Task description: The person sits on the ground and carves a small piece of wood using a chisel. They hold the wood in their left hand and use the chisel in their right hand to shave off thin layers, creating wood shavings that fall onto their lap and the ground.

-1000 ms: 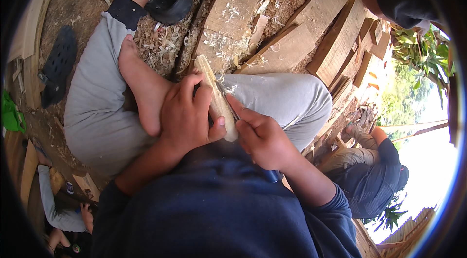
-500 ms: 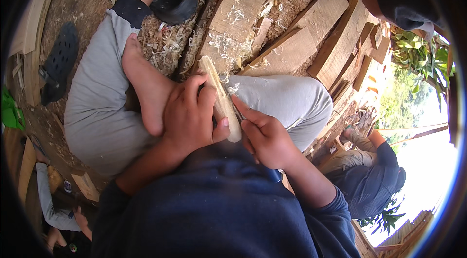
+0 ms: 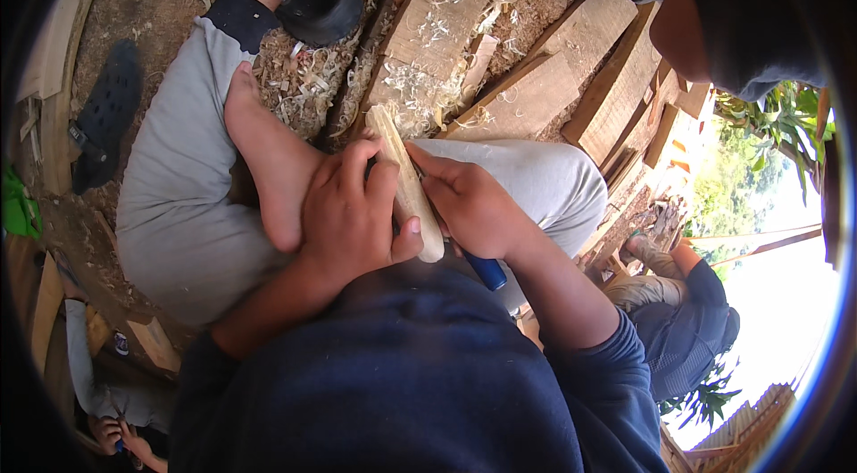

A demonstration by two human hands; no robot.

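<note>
My left hand [image 3: 350, 205] is closed around a pale, partly shaved stick of wood [image 3: 406, 183], pressing it down in front of my lap with the thumb near its lower end. My right hand [image 3: 469, 205] grips a knife with a dark blue handle [image 3: 486, 271], which sticks out below the fist. Its index finger lies along the right side of the stick. Most of the blade is hidden behind my fingers and the wood.
Thick wooden planks [image 3: 536, 94] with curled shavings [image 3: 420, 85] lie ahead. Dark clogs [image 3: 323, 9] rest near my bare foot. A person in dark clothes [image 3: 683, 321] crouches at right; another person's hands [image 3: 120, 437] show at lower left. Someone stands at upper right.
My right hand has moved up along the stick and turned, so the blue knife handle now shows more. My left hand and the stick have stayed in place.
</note>
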